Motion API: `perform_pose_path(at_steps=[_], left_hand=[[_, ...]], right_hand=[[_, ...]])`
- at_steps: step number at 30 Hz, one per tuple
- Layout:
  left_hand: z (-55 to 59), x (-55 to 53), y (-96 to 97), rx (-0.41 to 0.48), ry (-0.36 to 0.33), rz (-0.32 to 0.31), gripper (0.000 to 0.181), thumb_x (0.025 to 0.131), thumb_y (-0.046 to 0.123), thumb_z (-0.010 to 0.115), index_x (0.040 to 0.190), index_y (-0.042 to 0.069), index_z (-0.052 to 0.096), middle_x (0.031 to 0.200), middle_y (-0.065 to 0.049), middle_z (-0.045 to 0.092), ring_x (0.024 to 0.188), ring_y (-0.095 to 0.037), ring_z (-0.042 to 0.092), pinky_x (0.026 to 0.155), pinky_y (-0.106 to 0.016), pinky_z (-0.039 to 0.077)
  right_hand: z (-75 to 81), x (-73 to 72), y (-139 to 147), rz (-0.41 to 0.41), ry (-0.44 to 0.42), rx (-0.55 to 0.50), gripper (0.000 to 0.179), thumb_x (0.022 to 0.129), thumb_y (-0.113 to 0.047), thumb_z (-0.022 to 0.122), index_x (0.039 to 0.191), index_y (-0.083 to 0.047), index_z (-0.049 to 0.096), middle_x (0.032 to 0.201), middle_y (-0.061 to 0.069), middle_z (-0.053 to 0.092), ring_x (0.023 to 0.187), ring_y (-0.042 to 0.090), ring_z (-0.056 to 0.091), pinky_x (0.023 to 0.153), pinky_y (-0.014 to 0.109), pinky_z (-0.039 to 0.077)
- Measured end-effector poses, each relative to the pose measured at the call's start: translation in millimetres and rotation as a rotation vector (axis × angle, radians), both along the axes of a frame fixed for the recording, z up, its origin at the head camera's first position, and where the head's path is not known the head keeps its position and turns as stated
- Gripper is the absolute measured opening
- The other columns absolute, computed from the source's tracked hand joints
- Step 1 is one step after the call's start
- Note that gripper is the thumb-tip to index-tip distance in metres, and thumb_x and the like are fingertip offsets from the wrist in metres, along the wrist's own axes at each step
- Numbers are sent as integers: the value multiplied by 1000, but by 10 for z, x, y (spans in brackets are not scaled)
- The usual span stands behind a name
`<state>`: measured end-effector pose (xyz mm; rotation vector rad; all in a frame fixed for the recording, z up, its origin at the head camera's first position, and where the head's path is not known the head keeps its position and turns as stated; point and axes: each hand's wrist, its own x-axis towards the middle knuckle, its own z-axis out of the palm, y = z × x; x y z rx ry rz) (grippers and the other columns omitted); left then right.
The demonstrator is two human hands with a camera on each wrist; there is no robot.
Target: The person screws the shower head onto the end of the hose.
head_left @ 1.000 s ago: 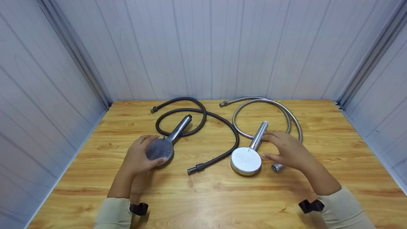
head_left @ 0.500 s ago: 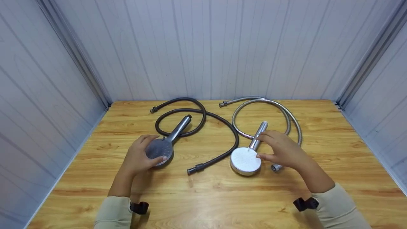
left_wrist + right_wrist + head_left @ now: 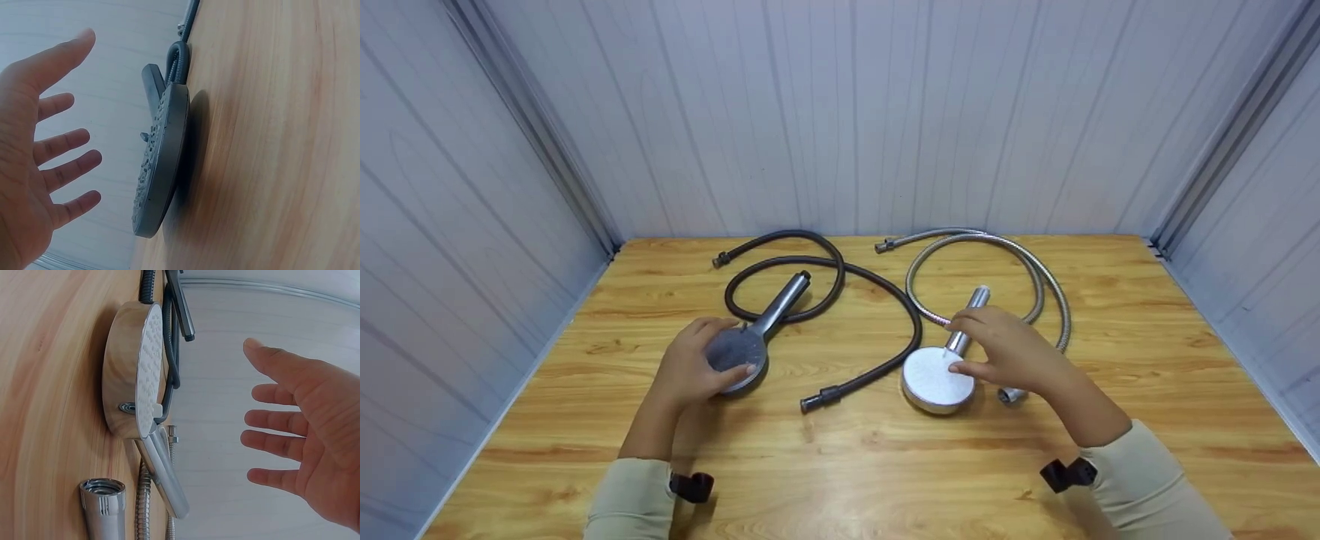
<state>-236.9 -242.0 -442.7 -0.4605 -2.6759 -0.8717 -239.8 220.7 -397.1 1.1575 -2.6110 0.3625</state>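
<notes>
A dark grey shower head [image 3: 739, 352] lies face up on the left, its handle pointing away to the right. My left hand [image 3: 690, 367] hovers over its near left side; in the left wrist view the fingers [image 3: 67, 169] are spread and a gap separates them from the shower head [image 3: 163, 163]. On the right lies a chrome shower head [image 3: 936, 379] with a white face. Above its neck and face edge hangs my right hand [image 3: 1009, 349]. In the right wrist view its fingers [image 3: 275, 444] are extended, apart from the chrome shower head [image 3: 126, 371].
A black shower hose [image 3: 885, 285] loops behind and between the shower heads. A silver metal hose [image 3: 1054, 289] curls at the right, its end nut [image 3: 1011, 395] beside the chrome head. Panelled walls [image 3: 840, 112] enclose the wooden table [image 3: 840, 480].
My right hand has moved left, from beside the chrome shower head to over its neck and face edge. The left hand has barely moved.
</notes>
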Motion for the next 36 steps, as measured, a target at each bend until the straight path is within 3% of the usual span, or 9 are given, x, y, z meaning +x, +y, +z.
perform_pose_path(at_steps=[11,21,36], left_hand=[[-4,-33,36,21,15,2,66,71,41,85,125,10,64,122,-12,60,114,-33,55,95,-56,42],[8,-40,65,80,-16,2,67,72,41,85,126,7,64,126,-12,59,117,-32,54,95,-54,43],[-21,-80,122,125,-25,9,63,72,35,87,125,9,64,123,-13,60,114,-32,55,94,-55,43]], right_hand=[[3,-16,-101,17,-46,4,52,82,-34,78,119,0,64,119,15,62,111,34,57,94,49,45],[-4,-37,-172,46,-49,-6,51,82,-35,78,118,0,64,121,15,60,114,33,55,94,48,46],[-57,-77,-336,74,-62,5,50,83,-34,78,117,-1,65,119,15,62,113,34,57,95,47,46]])
